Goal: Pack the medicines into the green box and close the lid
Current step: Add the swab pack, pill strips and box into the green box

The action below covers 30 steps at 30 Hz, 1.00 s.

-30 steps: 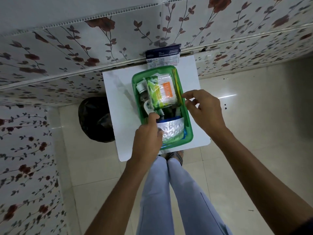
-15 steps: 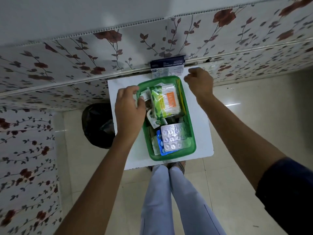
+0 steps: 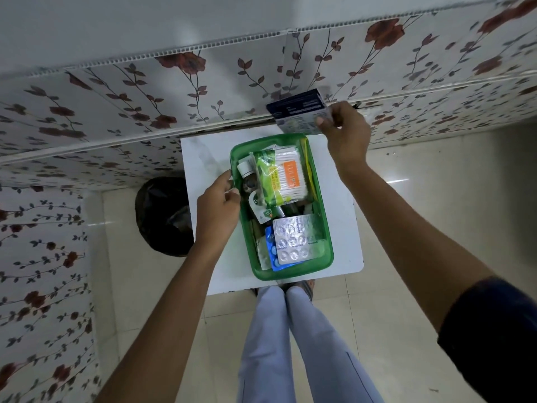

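Observation:
The green box [image 3: 325, 258] stands open on a small white table [image 3: 344, 216]. Inside lie a pack of cotton swabs [image 3: 286, 177], a small bottle [image 3: 245, 170], a sachet [image 3: 258, 209], and silver [image 3: 293, 238] and blue blister strips [image 3: 270, 248]. My right hand [image 3: 345, 135] grips a dark blue and white medicine carton [image 3: 299, 113], lifted just beyond the box's far edge, near the wall. My left hand [image 3: 218, 210] rests with curled fingers against the box's left rim. No lid is visible.
A floral-patterned wall [image 3: 174, 91] runs right behind the table. A black bin bag [image 3: 162, 216] sits on the tiled floor left of the table. My legs [image 3: 290, 344] in light trousers stand at the table's near edge.
My right hand reached from the box's right side to the far edge and picked up the blue carton. My left hand left the blister strips and moved to the left rim.

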Each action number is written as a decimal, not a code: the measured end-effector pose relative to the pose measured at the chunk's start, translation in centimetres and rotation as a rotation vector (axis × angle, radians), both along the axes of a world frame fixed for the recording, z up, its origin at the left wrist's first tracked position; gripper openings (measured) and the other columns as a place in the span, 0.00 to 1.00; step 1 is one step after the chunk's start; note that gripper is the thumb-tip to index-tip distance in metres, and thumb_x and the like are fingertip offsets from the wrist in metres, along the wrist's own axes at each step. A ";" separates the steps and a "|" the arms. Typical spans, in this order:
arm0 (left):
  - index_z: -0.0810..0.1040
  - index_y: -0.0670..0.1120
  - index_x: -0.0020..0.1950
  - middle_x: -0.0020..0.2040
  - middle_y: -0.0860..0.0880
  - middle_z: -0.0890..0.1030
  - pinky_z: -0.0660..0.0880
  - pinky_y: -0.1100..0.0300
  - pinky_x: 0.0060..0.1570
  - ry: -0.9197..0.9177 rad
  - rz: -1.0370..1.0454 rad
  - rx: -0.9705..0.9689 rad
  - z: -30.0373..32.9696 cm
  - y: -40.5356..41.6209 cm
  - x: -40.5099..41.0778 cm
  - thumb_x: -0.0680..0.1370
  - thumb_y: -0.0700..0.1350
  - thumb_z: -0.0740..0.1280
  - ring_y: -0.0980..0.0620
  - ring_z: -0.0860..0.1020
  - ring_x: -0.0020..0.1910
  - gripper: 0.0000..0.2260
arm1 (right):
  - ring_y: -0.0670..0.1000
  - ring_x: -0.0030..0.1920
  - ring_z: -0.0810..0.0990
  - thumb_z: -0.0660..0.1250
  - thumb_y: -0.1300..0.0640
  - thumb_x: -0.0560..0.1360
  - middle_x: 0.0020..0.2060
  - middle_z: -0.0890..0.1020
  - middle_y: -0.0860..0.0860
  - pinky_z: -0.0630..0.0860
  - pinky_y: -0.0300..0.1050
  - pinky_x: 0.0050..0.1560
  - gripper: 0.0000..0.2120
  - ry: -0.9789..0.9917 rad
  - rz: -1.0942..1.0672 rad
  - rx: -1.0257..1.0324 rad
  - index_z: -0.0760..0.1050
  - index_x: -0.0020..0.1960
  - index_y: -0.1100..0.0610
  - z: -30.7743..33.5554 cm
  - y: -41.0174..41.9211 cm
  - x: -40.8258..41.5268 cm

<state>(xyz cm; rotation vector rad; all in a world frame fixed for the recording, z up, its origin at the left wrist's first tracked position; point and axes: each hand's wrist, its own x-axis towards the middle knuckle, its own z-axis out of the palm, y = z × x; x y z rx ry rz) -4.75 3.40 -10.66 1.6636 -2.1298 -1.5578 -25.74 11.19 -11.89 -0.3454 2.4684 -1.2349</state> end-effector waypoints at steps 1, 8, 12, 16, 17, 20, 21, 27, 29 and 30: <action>0.70 0.47 0.69 0.63 0.43 0.77 0.74 0.45 0.62 0.007 0.017 0.003 0.1 0.1 0.1 0.78 0.39 0.59 0.45 0.77 0.60 0.19 | 0.45 0.36 0.74 0.68 0.59 0.71 0.35 0.77 0.45 0.69 0.27 0.34 0.03 0.044 -0.007 -0.034 0.75 0.43 0.57 1.0 0.9 0.6; 0.75 0.48 0.61 0.55 0.50 0.78 0.67 0.79 0.43 0.198 0.176 -0.205 1.9 1.0 -0.1 0.76 0.37 0.59 0.65 0.75 0.48 0.15 | 0.41 0.37 0.76 0.67 0.60 0.71 0.38 0.79 0.43 0.74 0.35 0.38 0.05 0.085 0.155 -0.112 0.76 0.47 0.55 7.8 5.0 4.5; 0.76 0.48 0.58 0.54 0.50 0.78 0.68 0.78 0.43 0.233 0.250 -0.198 2.3 1.4 0.8 0.76 0.36 0.59 0.69 0.74 0.47 0.14 | 0.36 0.36 0.78 0.67 0.62 0.72 0.39 0.79 0.42 0.75 0.28 0.29 0.12 -0.188 0.354 0.073 0.70 0.51 0.50 8.4 5.4 5.8; 0.75 0.46 0.61 0.55 0.50 0.78 0.68 0.76 0.46 0.154 0.214 -0.149 1.8 2.5 1.7 0.77 0.37 0.59 0.59 0.75 0.51 0.14 | 0.57 0.42 0.81 0.66 0.64 0.71 0.47 0.81 0.57 0.81 0.53 0.40 0.18 -0.218 0.565 0.378 0.65 0.58 0.55 7.6 6.7 8.7; 0.74 0.46 0.62 0.56 0.50 0.77 0.68 0.75 0.47 0.135 0.203 -0.123 1.6 2.8 1.9 0.77 0.37 0.60 0.57 0.75 0.52 0.15 | 0.59 0.44 0.80 0.65 0.63 0.71 0.48 0.81 0.59 0.79 0.54 0.42 0.17 -0.182 0.616 0.453 0.65 0.57 0.57 7.4 7.1 9.5; 0.70 0.45 0.67 0.60 0.50 0.77 0.68 0.66 0.52 0.072 0.160 -0.054 1.2 3.4 2.1 0.78 0.38 0.60 0.55 0.74 0.54 0.17 | 0.59 0.47 0.78 0.64 0.54 0.72 0.50 0.79 0.57 0.72 0.49 0.43 0.16 0.109 0.738 0.719 0.65 0.56 0.59 6.8 8.2 11.4; 0.69 0.45 0.68 0.61 0.49 0.77 0.68 0.64 0.54 0.057 0.141 -0.044 1.1 3.5 2.1 0.78 0.38 0.60 0.56 0.74 0.54 0.18 | 0.58 0.49 0.77 0.65 0.51 0.72 0.50 0.78 0.57 0.70 0.49 0.46 0.17 0.210 0.739 0.774 0.66 0.56 0.59 6.8 8.5 11.6; 0.70 0.47 0.68 0.59 0.43 0.80 0.74 0.49 0.60 0.002 0.097 0.048 0.9 3.9 2.4 0.78 0.41 0.60 0.47 0.78 0.56 0.18 | 0.60 0.60 0.71 0.71 0.56 0.67 0.63 0.74 0.57 0.70 0.55 0.54 0.29 0.380 0.871 0.601 0.65 0.66 0.55 5.6 8.6 10.0; 0.73 0.48 0.64 0.51 0.43 0.83 0.77 0.42 0.55 0.001 0.074 0.078 1.1 4.1 2.3 0.77 0.43 0.59 0.44 0.80 0.51 0.15 | 0.60 0.64 0.67 0.71 0.54 0.67 0.66 0.72 0.54 0.67 0.56 0.58 0.31 0.402 0.988 0.618 0.64 0.67 0.53 4.8 8.5 10.3; 0.74 0.49 0.63 0.48 0.44 0.83 0.77 0.41 0.53 0.003 0.056 0.074 1.2 4.1 2.3 0.77 0.43 0.59 0.43 0.81 0.49 0.14 | 0.60 0.66 0.66 0.70 0.53 0.68 0.66 0.72 0.54 0.65 0.57 0.59 0.30 0.410 1.022 0.634 0.64 0.67 0.53 4.3 8.6 10.6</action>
